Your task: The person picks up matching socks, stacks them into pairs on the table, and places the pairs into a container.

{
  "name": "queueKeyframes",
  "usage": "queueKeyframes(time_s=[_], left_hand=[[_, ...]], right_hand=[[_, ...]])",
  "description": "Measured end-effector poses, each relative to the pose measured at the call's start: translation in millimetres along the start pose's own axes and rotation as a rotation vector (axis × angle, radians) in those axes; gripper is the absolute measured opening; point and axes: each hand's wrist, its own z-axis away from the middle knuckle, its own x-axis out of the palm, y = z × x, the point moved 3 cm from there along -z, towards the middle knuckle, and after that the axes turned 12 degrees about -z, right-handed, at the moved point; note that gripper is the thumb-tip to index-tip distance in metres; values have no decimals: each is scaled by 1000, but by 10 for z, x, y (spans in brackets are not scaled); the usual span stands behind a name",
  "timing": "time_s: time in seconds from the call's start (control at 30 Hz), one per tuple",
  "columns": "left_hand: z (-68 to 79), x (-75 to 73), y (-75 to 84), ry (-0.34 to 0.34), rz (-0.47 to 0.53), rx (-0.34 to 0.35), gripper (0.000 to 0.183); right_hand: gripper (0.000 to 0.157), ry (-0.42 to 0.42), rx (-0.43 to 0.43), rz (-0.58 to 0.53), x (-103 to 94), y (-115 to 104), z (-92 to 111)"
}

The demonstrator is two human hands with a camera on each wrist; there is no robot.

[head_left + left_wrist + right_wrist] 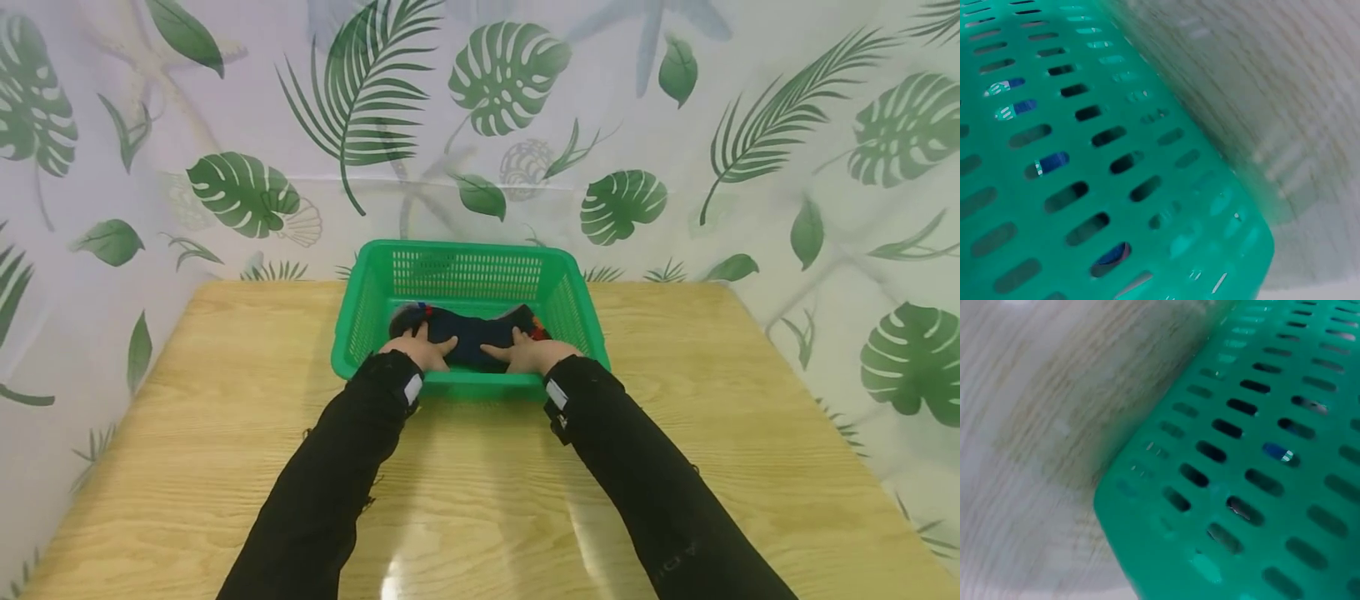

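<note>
A dark navy piece of cloth [472,335], with a grey part at its left end and red-orange patterning at its right, lies bunched inside a green plastic basket [465,249]. Over the basket's near rim reach both hands. On the left part of the cloth rests my left hand [422,350], its thumb and a finger spread. My right hand [528,353] touches the right part the same way, thumb toward the middle. Other fingertips are hidden. Both wrist views show the slotted basket wall [1072,206], [1235,487], with bits of blue through the slots; neither hand appears there.
The basket stands near the back of a light wood table [465,492]. Behind and beside the table hangs a white sheet [420,225] with green leaf prints. Black sleeves [330,467] with wrist straps cross above the table's front.
</note>
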Motion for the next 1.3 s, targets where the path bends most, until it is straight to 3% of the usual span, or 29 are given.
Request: queueKeyframes(time_s=[0.17,0.23,0.37,0.47,0.53,0.7,0.83,0.93,1.1,1.2,1.3], left_hand=[[-98,55,75,19,36,-18,67],[-150,53,119,54,-4,-8,67],[-237,-19,198,230,-199,32,65],[-257,-62,202,312,-271,1,67],[-244,-52,182,274,-257,-32,70],[-175,8,176,125,-165,-36,72],[-152,3,176,120,-146,-33,71],[-176,-63,156,230,-143,-30,69],[-138,-295,19,508,-57,11,61],[-2,-471,-228,616,-28,10,62],[152,-615,-624,688,-26,-53,69]], right_hand=[[69,7,-22,27,-31,75,-17],[67,40,-65,-7,-53,116,-2],[56,276,-170,-52,-164,170,76],[54,423,-160,-30,-231,198,138],[58,411,-111,6,-227,212,143],[70,259,-21,57,-162,244,103],[72,220,-26,104,-159,225,76],[72,244,-74,77,-201,199,70],[67,385,-240,-108,-466,170,220],[61,527,-315,-194,-726,213,383],[59,678,-313,-237,-965,311,537]])
